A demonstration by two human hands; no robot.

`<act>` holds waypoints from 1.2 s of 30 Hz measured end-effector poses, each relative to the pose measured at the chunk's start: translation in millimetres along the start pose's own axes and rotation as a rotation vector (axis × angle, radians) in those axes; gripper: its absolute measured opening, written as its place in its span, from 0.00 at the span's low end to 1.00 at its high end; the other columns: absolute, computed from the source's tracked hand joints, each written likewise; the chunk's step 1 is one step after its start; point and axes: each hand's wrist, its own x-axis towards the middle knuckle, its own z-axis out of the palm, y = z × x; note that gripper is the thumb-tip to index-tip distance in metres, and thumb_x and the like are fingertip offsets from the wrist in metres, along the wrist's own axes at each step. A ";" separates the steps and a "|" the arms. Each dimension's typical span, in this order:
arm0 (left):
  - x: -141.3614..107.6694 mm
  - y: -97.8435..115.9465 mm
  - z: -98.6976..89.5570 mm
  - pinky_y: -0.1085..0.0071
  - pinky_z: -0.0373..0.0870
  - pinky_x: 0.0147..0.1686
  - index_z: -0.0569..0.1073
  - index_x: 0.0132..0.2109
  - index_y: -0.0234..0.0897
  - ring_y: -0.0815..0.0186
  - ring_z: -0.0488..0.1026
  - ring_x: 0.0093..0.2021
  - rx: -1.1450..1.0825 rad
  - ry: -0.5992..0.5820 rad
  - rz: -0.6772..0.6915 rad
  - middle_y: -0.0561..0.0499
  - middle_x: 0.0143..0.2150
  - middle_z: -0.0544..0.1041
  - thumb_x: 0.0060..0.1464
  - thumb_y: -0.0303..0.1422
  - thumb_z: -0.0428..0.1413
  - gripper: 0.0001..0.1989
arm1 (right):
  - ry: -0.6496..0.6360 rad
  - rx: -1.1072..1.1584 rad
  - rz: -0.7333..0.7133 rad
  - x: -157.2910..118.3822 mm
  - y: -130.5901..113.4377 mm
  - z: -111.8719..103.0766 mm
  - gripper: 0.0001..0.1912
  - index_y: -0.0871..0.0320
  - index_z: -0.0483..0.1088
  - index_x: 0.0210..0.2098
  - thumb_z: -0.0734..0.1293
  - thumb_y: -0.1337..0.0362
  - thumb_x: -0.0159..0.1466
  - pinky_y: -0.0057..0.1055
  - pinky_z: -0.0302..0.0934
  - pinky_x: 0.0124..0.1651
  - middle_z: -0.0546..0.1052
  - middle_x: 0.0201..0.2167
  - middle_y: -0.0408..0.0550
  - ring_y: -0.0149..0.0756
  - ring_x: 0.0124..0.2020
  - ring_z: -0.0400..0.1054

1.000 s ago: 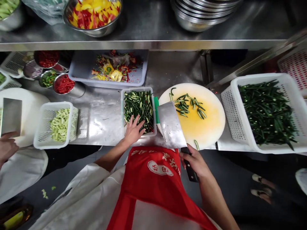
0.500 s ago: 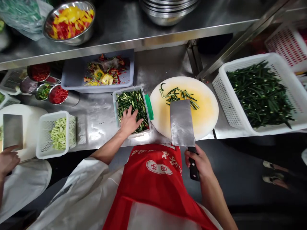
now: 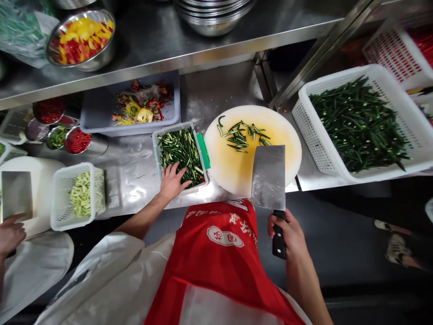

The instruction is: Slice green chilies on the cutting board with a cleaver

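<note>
My right hand (image 3: 291, 232) is wrapped round the black handle of a cleaver (image 3: 269, 176), whose broad blade hangs over the near right part of a round white cutting board (image 3: 223, 169). Cut dark-green vegetable strips (image 3: 238, 140) lie loose on the board's far half. With fingers spread, my left hand (image 3: 173, 183) rests at the near left edge of a clear plastic container (image 3: 156, 153), its fingertips on the green strips (image 3: 179, 151) filling it. A green clip flap (image 3: 203, 151) juts from the container's right side.
At right stands a white basket (image 3: 316, 144) of long green vegetables. A grey tray (image 3: 98, 122) with scraps sits behind the container. Left are a white basket of pale green pieces (image 3: 81, 194) and a co-worker's hand (image 3: 11, 234) by another cleaver. A steel shelf edge (image 3: 203, 56) crosses above.
The cleaver has moved right and nearer, uncovering more strips on the board. My left hand has shifted toward the container's near edge. The view has turned slightly.
</note>
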 end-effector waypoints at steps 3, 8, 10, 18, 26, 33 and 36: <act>14.1 3.3 3.5 0.46 0.48 0.67 0.64 0.65 0.40 0.42 0.52 0.67 -0.013 0.084 -0.118 0.39 0.69 0.55 0.55 0.55 0.53 0.36 | -0.017 -0.021 0.000 3.5 -2.1 1.9 0.13 0.54 0.62 0.30 0.72 0.62 0.54 0.26 0.56 0.16 0.68 0.19 0.35 0.28 0.14 0.61; 26.8 35.2 12.5 0.40 0.48 0.64 0.64 0.65 0.43 0.41 0.55 0.66 -0.073 0.071 -0.134 0.40 0.67 0.59 0.59 0.52 0.49 0.32 | -0.055 -0.045 0.005 6.6 -5.9 10.6 0.13 0.54 0.62 0.30 0.72 0.62 0.54 0.26 0.55 0.16 0.68 0.19 0.35 0.28 0.14 0.61; 21.1 38.0 12.9 0.38 0.49 0.64 0.66 0.63 0.45 0.41 0.55 0.65 -0.093 0.025 -0.049 0.42 0.66 0.61 0.60 0.51 0.49 0.28 | -0.066 -0.046 0.007 6.4 -6.2 13.7 0.14 0.54 0.62 0.30 0.72 0.62 0.53 0.26 0.55 0.15 0.68 0.19 0.35 0.28 0.14 0.61; 12.8 4.5 0.4 0.41 0.38 0.68 0.72 0.59 0.44 0.43 0.44 0.70 -0.091 0.081 0.061 0.45 0.69 0.58 0.58 0.53 0.52 0.28 | -0.075 -0.070 0.002 4.7 -2.5 16.1 0.12 0.55 0.62 0.31 0.72 0.62 0.54 0.26 0.56 0.16 0.68 0.19 0.36 0.28 0.14 0.61; 43.7 16.1 6.3 0.49 0.49 0.68 0.68 0.62 0.41 0.47 0.51 0.69 -0.137 0.024 0.087 0.41 0.67 0.59 0.58 0.51 0.51 0.30 | 0.006 0.018 -0.060 0.4 -2.2 10.9 0.12 0.54 0.62 0.31 0.71 0.63 0.55 0.26 0.56 0.16 0.68 0.20 0.35 0.27 0.14 0.61; 52.3 7.9 -17.0 0.46 0.46 0.69 0.71 0.59 0.44 0.48 0.48 0.71 -0.193 0.091 0.176 0.46 0.71 0.53 0.59 0.50 0.51 0.26 | 0.171 0.136 -0.128 5.0 6.7 -27.7 0.15 0.53 0.61 0.33 0.72 0.60 0.56 0.25 0.56 0.17 0.67 0.19 0.34 0.27 0.15 0.60; 109.5 37.3 -28.3 0.49 0.46 0.69 0.68 0.61 0.41 0.50 0.48 0.71 -0.252 0.189 0.186 0.44 0.71 0.52 0.59 0.52 0.50 0.29 | 0.218 0.143 -0.111 6.1 17.8 -43.5 0.16 0.53 0.60 0.32 0.72 0.59 0.56 0.25 0.57 0.17 0.68 0.19 0.34 0.27 0.15 0.60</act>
